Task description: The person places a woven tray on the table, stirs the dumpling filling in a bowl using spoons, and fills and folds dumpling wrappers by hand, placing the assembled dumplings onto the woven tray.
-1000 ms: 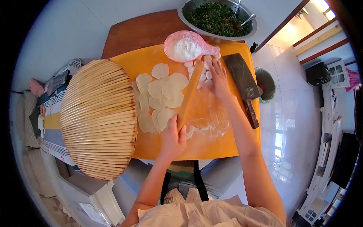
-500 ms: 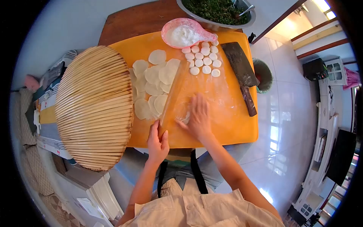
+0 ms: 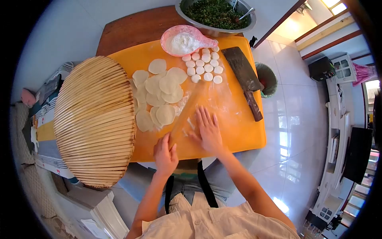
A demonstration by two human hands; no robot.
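My left hand [image 3: 164,157] is wrapped round the near end of a wooden rolling pin [image 3: 186,112], which slants away across the orange board [image 3: 238,133]. Right of the pin, my right hand [image 3: 210,134] has its fingers stretched out, low over the floury board; whether anything lies under the palm is hidden. Thin round dough wrappers [image 3: 171,84] overlap in a pile left of the pin. Beyond the pin's far end sit several small white dough discs [image 3: 208,68] in rough rows.
A pink scoop [image 3: 164,44] of flour stands behind the discs. A dark cleaver [image 3: 241,68] lies along the board's right side. At the back is a metal bowl [image 3: 252,24] of chopped green filling with utensils. A round slatted tray [image 3: 95,123] is on the left; a bin [image 3: 269,78] stands right.
The rolling pin's far end has swung to the right, with my left hand still on it. My right hand has shifted slightly right and towards me. The whole view has shifted a little.
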